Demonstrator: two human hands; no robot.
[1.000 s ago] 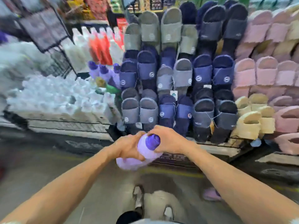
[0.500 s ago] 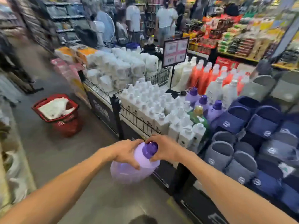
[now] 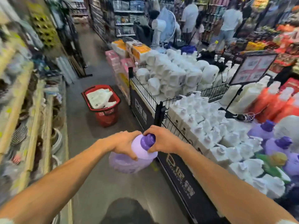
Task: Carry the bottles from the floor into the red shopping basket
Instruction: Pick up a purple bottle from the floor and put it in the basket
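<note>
I hold a large lilac bottle (image 3: 129, 160) with a dark purple cap out in front of me, above the aisle floor. My left hand (image 3: 124, 143) grips its shoulder from the left. My right hand (image 3: 161, 139) grips its neck just under the cap. The red shopping basket (image 3: 106, 115) stands on the floor farther down the aisle, ahead and a little to the left. Several white bottles (image 3: 100, 97) lie inside it.
A fenced display stand (image 3: 145, 97) full of white bottles runs along the right of the aisle, with purple and orange bottles (image 3: 278, 102) beyond. Shelves (image 3: 32, 110) line the left side. Pink and orange boxes (image 3: 116, 60) sit behind the basket. People stand far back.
My view has swung left from the slipper wall to the aisle, and the red basket has come nearer to centre. Both hands keep their grip on the lilac bottle.
</note>
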